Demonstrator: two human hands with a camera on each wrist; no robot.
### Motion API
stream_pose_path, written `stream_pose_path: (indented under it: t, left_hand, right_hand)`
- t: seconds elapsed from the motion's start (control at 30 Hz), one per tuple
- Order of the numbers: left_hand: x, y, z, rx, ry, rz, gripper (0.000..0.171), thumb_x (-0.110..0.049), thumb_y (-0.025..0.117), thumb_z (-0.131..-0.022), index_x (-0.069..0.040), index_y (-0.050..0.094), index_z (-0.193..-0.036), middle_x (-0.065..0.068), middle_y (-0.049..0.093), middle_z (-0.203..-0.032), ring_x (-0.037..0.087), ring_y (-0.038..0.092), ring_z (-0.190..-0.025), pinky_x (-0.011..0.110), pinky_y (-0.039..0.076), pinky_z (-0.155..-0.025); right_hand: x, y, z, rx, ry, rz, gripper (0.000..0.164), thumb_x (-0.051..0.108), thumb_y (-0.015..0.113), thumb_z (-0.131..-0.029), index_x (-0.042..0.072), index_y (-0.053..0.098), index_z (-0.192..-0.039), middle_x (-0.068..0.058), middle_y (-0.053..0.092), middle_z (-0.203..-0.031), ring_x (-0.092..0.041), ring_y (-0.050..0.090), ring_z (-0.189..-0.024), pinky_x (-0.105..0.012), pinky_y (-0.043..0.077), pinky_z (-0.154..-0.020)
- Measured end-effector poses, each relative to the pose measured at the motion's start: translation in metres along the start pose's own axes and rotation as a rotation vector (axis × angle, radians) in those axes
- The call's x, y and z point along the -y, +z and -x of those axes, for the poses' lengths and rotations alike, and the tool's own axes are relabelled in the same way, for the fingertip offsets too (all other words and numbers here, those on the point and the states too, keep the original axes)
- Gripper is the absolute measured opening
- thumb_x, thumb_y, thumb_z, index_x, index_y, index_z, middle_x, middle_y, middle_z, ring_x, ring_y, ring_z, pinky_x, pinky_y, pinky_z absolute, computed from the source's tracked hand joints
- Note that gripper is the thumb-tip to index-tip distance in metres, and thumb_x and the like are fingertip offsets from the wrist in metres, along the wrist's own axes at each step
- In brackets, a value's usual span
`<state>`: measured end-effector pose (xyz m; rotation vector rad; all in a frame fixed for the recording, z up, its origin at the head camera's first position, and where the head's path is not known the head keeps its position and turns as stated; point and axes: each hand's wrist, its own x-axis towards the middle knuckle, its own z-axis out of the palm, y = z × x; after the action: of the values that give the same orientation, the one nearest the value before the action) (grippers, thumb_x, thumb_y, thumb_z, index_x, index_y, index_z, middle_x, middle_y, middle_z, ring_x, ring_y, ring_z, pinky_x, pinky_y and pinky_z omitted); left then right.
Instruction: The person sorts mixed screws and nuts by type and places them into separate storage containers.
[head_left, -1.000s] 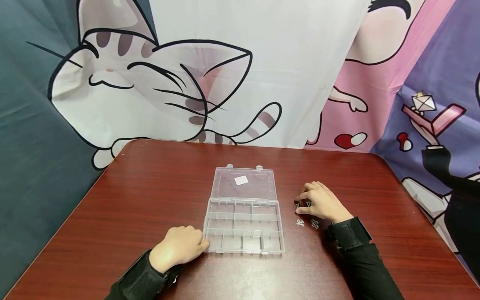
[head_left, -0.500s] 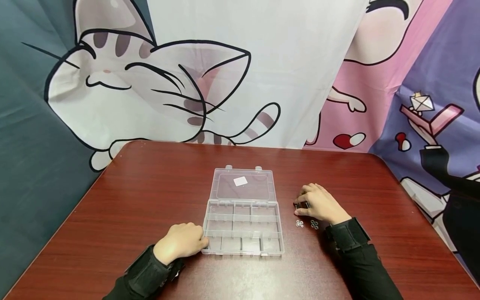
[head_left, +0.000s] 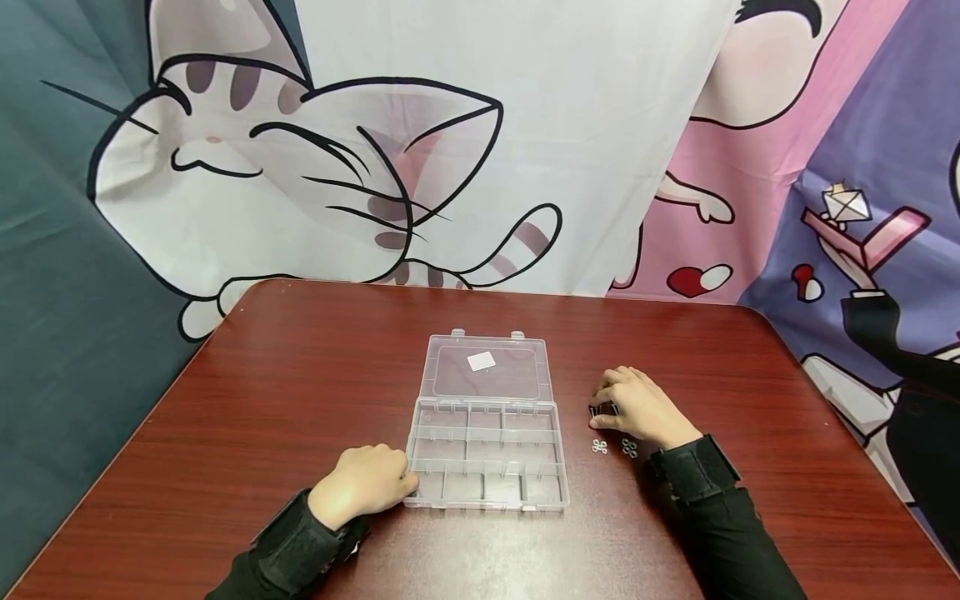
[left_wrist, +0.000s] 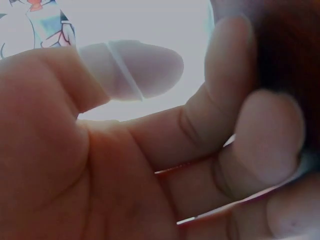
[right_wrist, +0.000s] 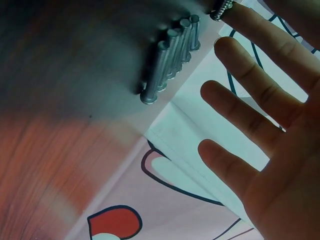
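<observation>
My left hand [head_left: 365, 485] holds the near left corner of a clear plastic compartment box [head_left: 487, 507]. In the left wrist view its thumb [left_wrist: 145, 70] shows through the translucent wall, and the other fingers are bent. The box lies with its lid [head_left: 442, 375] folded back. To the right of the box, my right hand [head_left: 641, 407] reaches down to the table over a row of screws. The right wrist view shows several of these screws [right_wrist: 172, 55] standing on their heads. A threaded screw [right_wrist: 220, 9] sits at the index fingertip, pinched there, partly cut off by the frame.
Two small clusters of metal nuts, a left cluster [head_left: 600, 447] and a right cluster [head_left: 629, 448], lie just in front of the right hand. A white label [head_left: 482, 361] is on the lid. Behind the reddish-brown table [head_left: 322, 350] hangs a printed cloth [head_left: 585, 150].
Over the last second both hands stay almost in place. The right fingers have lowered and drawn in slightly around the screws. The box and nuts have not moved.
</observation>
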<state>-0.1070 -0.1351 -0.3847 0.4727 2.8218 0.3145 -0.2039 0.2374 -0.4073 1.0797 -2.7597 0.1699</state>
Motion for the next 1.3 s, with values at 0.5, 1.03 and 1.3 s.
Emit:
stream_pose_path:
  t: [0.5, 1.03, 1.3]
  left_hand:
    - [-0.0007, 0.0001, 0.0016, -0.016, 0.007, 0.004, 0.036, -0.020, 0.052, -0.082, -0.015, 0.037, -0.050, -0.003, 0.032, -0.051, 0.013, 0.035, -0.047, 0.034, 0.030, -0.047]
    - [0.0008, 0.0023, 0.0007, -0.028, 0.003, 0.012, 0.036, -0.020, 0.052, -0.081, -0.015, 0.036, -0.049, -0.003, 0.031, -0.050, 0.013, 0.035, -0.047, 0.034, 0.030, -0.047]
    - [0.0008, 0.0014, 0.0002, -0.025, 0.009, 0.021, 0.037, -0.019, 0.051, -0.082, -0.016, 0.036, -0.049, -0.004, 0.029, -0.050, 0.013, 0.033, -0.046, 0.033, 0.028, -0.047]
  right_hand:
    - [0.0009, 0.0018, -0.0002, -0.030, 0.037, -0.015, 0.025, 0.034, 0.079, -0.062, 0.019, 0.064, -0.076, 0.004, 0.050, -0.079, -0.018, 0.048, -0.079, -0.042, 0.036, -0.079]
    - [0.0029, 0.0022, -0.0021, -0.069, 0.023, -0.018, 0.020, 0.027, 0.075, -0.069, 0.020, 0.057, -0.069, 0.006, 0.046, -0.075, -0.018, 0.049, -0.077, -0.042, 0.037, -0.080]
    - [0.0031, 0.0017, -0.0027, -0.091, 0.012, -0.012, 0.013, 0.022, 0.071, -0.071, 0.018, 0.059, -0.068, 0.005, 0.047, -0.076, -0.019, 0.049, -0.078, -0.042, 0.037, -0.079]
